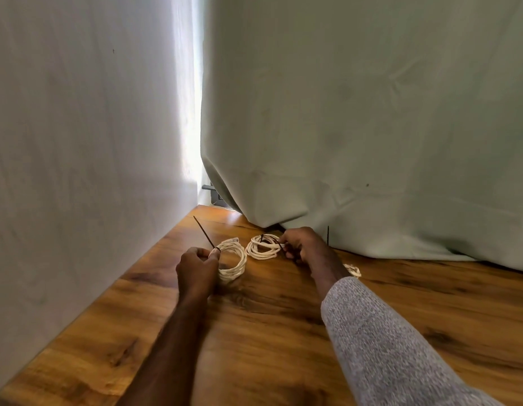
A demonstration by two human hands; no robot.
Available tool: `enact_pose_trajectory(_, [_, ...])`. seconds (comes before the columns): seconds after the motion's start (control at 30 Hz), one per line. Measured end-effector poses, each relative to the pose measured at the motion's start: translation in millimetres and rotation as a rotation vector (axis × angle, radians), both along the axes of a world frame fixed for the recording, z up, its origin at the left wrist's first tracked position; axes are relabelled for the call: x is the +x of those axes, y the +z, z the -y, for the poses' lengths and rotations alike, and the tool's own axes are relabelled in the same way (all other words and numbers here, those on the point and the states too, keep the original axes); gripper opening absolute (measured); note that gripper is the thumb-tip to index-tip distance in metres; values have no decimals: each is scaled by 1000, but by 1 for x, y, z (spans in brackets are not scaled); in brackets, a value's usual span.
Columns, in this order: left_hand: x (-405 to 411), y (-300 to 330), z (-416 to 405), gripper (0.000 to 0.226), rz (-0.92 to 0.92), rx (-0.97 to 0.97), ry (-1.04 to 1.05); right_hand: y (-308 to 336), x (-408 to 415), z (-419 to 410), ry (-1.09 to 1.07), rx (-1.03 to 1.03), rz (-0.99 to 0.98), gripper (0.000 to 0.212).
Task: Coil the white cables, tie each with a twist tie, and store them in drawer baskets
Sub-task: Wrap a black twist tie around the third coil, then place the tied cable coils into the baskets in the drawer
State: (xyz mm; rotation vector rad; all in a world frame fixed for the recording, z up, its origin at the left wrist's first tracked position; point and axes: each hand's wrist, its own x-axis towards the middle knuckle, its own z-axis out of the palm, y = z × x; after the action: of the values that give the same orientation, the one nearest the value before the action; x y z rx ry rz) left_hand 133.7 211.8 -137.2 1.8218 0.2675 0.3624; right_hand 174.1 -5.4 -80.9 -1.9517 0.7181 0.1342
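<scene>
At centre frame the left hand pinches a coiled white cable standing on edge, its dark twist tie jutting toward the upper left. Just right, the right hand grips a second coil lying flat on the wooden table. A third coil peeks from behind the right forearm, below the pale curtain.

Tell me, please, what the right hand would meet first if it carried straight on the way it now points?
Most likely the flat coil that the right hand already touches at its fingertips; it points left and slightly away. Beyond that lies the coil in the left hand, though depth is unclear.
</scene>
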Motion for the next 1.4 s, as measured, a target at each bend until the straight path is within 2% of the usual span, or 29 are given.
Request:
enact_pose_trajectory(0.2, [-4,2,2,15,24,-21,-37,-6,-8,-2,-64,211,76,9])
enact_pose_trajectory(0.4, [-6,-2,1,20,27,22,-17,-18,-9,-7,-52,-124,178,16])
enact_pose_trajectory(0.53, [-6,-4,1,22,-2,81,-17,-7,-8,-16,4,-343,160,32])
enact_pose_trajectory(0.73, [-3,-2,2,23,-17,106,-17,-6,4,-22,32,-500,152,38])
enact_pose_trajectory(0.9, [-3,-1,2,22,-13,90,-18,-8,7,-25,36,-522,187,33])
enact_pose_trajectory(1.17, [-1,1,0,18,40,-39,28,-6,-2,-15,-14,-526,301,22])
enact_pose_trajectory(1.4, [-5,6,8,22,73,-98,10,13,-38,6,-41,-474,440,12])
